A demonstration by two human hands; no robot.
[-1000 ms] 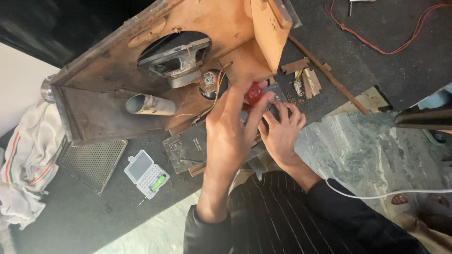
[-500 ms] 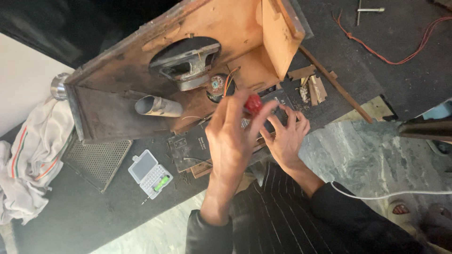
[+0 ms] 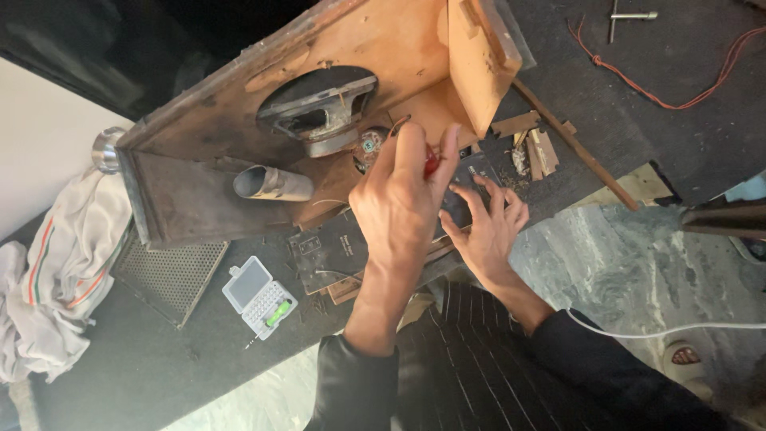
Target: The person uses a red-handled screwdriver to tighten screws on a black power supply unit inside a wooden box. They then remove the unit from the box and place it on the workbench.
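Note:
My left hand (image 3: pixel 401 203) is shut on a red-handled tool (image 3: pixel 432 164), probably a screwdriver, whose tip is hidden behind the fingers. It is held at the open side of a wooden speaker box (image 3: pixel 375 48), beside a small round driver (image 3: pixel 369 148). My right hand (image 3: pixel 487 226) lies just to the right with its fingers spread, pressing on a dark panel (image 3: pixel 461 206) at the box's edge. Inside the box sit a large speaker driver (image 3: pixel 319 112) and a grey port tube (image 3: pixel 271 185).
A second dark plate (image 3: pixel 331 254) lies below the box. A small clear bit case (image 3: pixel 259 297), a metal grille (image 3: pixel 169 275) and a crumpled cloth (image 3: pixel 64 263) are at left. Wood scraps (image 3: pixel 533 148), orange wire (image 3: pixel 662 89), a metal T-tool (image 3: pixel 630 16) and a white cable (image 3: pixel 678 328) are at right.
My left hand has risen with the red-handled tool toward the box opening. My right hand stays on the dark panel, fingers spread a little wider.

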